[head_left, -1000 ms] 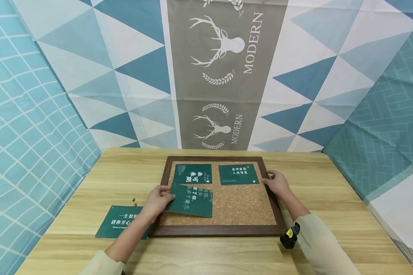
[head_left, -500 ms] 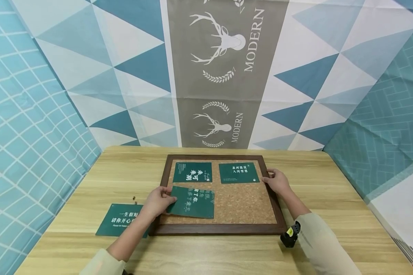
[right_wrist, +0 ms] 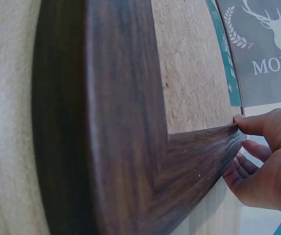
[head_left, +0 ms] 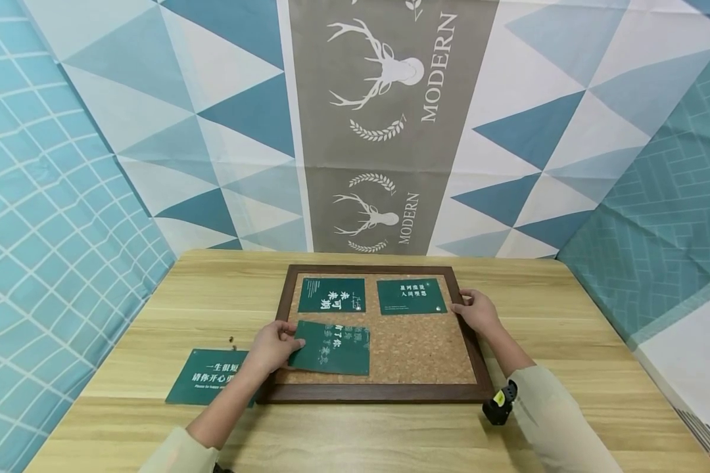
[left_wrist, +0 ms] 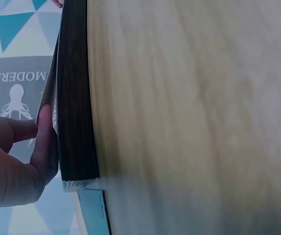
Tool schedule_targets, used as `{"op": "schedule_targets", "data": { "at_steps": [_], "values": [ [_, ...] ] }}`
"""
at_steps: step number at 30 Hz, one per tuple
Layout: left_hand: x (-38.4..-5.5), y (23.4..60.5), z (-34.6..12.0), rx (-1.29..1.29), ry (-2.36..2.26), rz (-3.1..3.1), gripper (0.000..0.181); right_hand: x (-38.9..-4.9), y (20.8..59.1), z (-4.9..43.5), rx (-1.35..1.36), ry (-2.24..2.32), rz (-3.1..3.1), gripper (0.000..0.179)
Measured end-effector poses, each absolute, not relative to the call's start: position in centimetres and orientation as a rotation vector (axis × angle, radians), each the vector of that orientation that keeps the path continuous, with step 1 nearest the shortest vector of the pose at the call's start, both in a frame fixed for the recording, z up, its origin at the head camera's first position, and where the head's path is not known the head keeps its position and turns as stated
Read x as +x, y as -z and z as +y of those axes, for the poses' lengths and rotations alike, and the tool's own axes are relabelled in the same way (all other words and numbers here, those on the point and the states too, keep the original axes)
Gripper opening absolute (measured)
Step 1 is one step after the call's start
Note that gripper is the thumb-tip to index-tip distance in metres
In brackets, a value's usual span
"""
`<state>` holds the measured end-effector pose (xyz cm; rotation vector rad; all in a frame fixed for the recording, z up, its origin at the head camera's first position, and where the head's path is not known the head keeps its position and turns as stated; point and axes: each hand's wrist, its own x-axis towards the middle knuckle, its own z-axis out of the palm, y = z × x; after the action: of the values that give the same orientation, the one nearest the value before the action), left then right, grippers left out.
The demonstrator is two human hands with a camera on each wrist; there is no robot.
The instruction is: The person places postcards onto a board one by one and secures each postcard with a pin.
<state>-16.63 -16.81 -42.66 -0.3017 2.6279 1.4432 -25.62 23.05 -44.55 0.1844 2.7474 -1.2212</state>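
A cork board [head_left: 423, 351] with a dark brown wooden frame lies on the table. My left hand [head_left: 275, 347] pinches the left edge of a green card [head_left: 337, 351] with white writing, over the board's lower left part. In the left wrist view, thumb and fingers hold the thin card [left_wrist: 49, 88] just above the frame [left_wrist: 77, 98]. On the board's right side my right hand [head_left: 476, 311] grips the frame, thumb on top and fingers at the outer side, as the right wrist view shows. Two green cards, one upper left [head_left: 331, 295] and one upper right [head_left: 411, 297], lie on the cork.
Another green card [head_left: 204, 378] lies on the wooden table [head_left: 355, 437] left of the board, partly behind my left forearm. Several tiny dark bits [head_left: 232, 341] lie above it. A patterned cloth [head_left: 236, 131] hangs behind the table.
The card in my left hand has shifted slightly right and toward me, and its upper edge now stands apart from the upper left card. My right hand stays on the frame.
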Motion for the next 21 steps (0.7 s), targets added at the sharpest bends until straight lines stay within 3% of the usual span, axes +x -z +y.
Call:
{"op": "schedule_targets", "data": {
  "at_steps": [21],
  "values": [
    [-16.31, 42.44, -16.6, -0.321, -1.377, 2.641, 0.043, -25.51, 44.38, 22.98, 0.18, 1.228, 2.748, 0.054]
  ]
}}
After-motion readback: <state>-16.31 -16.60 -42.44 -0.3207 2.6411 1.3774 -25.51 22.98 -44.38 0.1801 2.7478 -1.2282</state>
